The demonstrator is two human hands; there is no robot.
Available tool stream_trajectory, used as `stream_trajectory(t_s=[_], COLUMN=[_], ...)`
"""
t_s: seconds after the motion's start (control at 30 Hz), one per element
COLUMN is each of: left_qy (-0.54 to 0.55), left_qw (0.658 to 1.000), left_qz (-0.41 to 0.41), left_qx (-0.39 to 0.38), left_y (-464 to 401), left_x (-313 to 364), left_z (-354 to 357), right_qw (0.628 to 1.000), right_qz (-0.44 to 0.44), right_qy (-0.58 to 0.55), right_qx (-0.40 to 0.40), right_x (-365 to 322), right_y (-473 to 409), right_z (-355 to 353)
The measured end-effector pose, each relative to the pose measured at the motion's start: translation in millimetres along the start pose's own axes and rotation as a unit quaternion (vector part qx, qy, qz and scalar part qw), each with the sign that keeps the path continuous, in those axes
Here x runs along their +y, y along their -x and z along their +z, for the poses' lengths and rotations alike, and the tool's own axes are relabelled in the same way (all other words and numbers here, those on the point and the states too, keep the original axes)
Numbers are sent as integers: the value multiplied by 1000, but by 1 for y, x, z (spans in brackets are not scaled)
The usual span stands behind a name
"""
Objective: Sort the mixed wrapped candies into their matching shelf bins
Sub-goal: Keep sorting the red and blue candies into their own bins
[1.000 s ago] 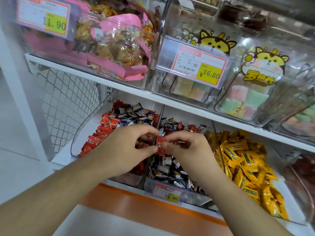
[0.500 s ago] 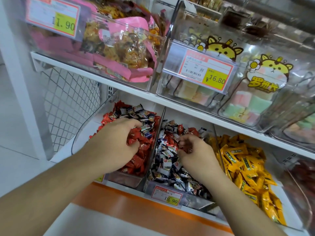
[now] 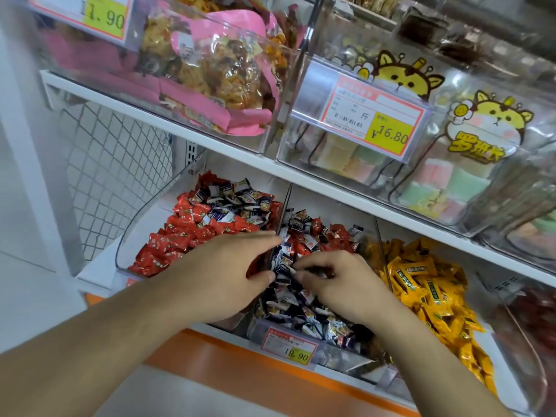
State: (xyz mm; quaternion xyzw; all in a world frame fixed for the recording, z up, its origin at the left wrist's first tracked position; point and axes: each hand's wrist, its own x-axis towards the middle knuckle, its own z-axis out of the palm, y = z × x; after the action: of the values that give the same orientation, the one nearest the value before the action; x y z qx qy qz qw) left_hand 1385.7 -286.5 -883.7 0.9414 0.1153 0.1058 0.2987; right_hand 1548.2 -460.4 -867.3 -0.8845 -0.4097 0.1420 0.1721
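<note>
Right hand (image 3: 340, 281) pinches crinkly dark wrapper (image 3: 284, 267).

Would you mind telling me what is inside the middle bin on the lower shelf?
The middle bin holds mostly dark blue-and-white candies, with some red candies mixed in toward the back. Both hands, left hand and right hand, cover part of the pile.

Price tag (image 3: 103, 15) upper left of frame, on pink-snack bin: "11.90". Tag (image 3: 373, 115) upper centre, on clear bin: "斤", "¥16.80". Tag (image 3: 289, 347) lower centre, dark-candy bin front: "19.90". Cat sticker (image 3: 481, 136) at right: yellow Chinese chars, not legible.
</note>
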Motion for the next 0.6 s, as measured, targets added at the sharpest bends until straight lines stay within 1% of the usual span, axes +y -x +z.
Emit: stream_trajectory(t_s=[0.1, 0.23, 0.3, 0.4, 0.5, 0.6], left_qy=[-8, -2, 2, 3, 5, 9], left_qw=[1000, 1000, 1000, 1000, 1000, 1000], left_qz=[1, 0, 0, 3, 4, 7], left_qx=[7, 8, 8, 12, 11, 11], left_y=[1, 0, 0, 0, 0, 0], left_x=[3, 7, 7, 6, 5, 6], left_z=[1, -1, -1, 0, 0, 0], right_qw=[996, 989, 988, 991, 991, 993], right_qz=[23, 41, 48, 60, 51, 41], right_qy=[-29, 7, 25, 40, 70, 80], right_qx=[87, 145, 143, 117, 106, 72], right_x=[3, 11, 13, 15, 16, 15], right_y=[-13, -46, -59, -69, -70, -69], right_z=[-1, 7, 15, 25, 28, 26])
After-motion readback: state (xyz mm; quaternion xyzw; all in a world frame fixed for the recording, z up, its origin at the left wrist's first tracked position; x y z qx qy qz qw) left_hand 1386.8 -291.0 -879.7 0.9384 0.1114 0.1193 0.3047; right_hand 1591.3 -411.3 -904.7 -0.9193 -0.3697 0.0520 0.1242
